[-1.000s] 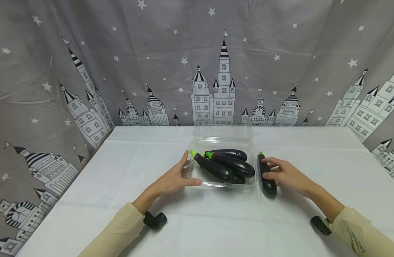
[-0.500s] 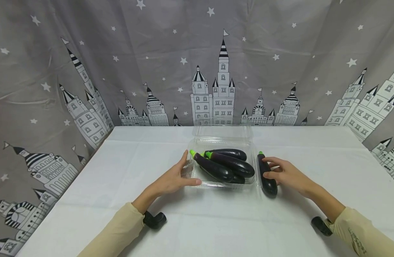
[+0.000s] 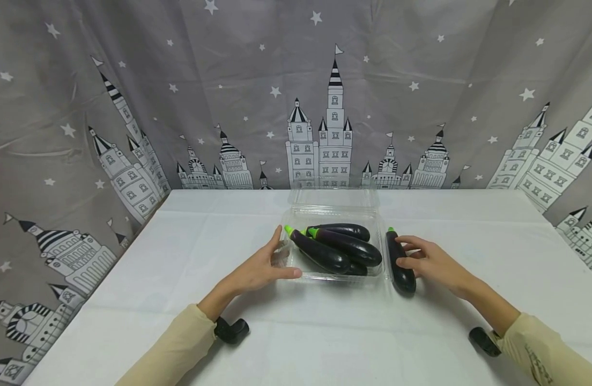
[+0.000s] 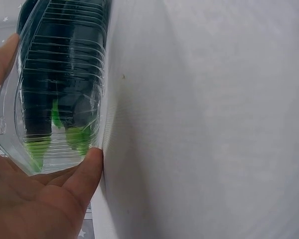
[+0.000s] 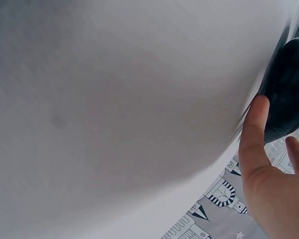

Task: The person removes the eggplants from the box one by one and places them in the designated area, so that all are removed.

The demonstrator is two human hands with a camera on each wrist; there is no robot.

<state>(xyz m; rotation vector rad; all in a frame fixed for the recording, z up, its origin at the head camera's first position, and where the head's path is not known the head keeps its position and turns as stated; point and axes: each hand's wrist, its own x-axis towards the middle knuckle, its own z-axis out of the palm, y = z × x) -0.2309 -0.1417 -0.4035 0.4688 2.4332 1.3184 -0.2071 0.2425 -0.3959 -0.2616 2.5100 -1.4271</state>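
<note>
The right hand is curled over a loose eggplant, held by thumb and fingers where it lies on the counter; it is best lifted level, clear of the rim just to its left; the left hand is pressed flat-fingered against the clear container; the eggplant looks glossy, dark purple, green-capped.

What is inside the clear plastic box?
The clear plastic box holds dark purple eggplants with green stems, piled together. At least three show; the top ones cover any lying underneath, so the full count is unclear.
</note>
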